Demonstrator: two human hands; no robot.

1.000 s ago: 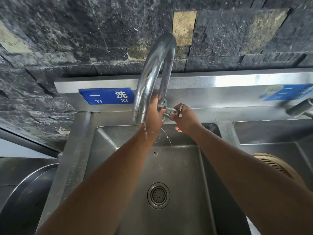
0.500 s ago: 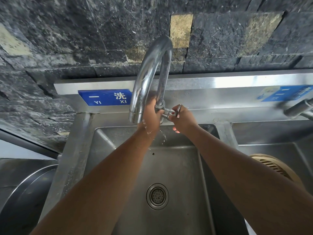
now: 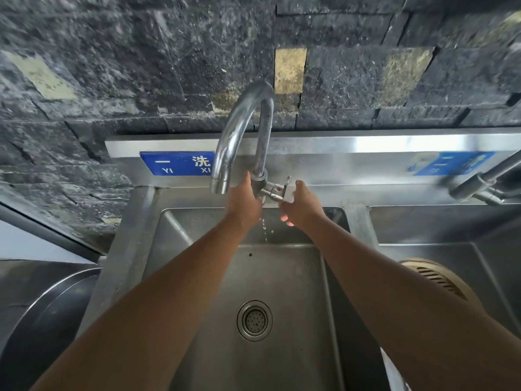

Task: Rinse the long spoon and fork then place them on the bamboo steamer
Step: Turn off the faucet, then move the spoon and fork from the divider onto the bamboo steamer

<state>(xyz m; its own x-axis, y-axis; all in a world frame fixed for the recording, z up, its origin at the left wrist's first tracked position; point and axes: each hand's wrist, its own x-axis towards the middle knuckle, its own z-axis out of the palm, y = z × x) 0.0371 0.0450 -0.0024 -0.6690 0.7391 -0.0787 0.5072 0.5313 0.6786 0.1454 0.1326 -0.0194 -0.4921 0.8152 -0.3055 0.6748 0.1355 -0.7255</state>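
No spoon or fork shows anywhere in the head view. My left hand is at the base of the curved faucet, its fingers wrapped around the stem. My right hand holds the small lever handle on the stem's right side, thumb above and fingers curled under it. A thin trickle of water falls below my hands into the left sink basin. The bamboo steamer lies in the right basin, partly hidden by my right forearm.
The drain strainer sits in the left basin's floor. A second faucet juts in at the right. A round steel lid or pot lies at the lower left. A dark stone wall rises behind the sink.
Both hands stay at the faucet. My right hand has slid slightly right on the lever, and the water has thinned to a trickle. My head has shifted a little.
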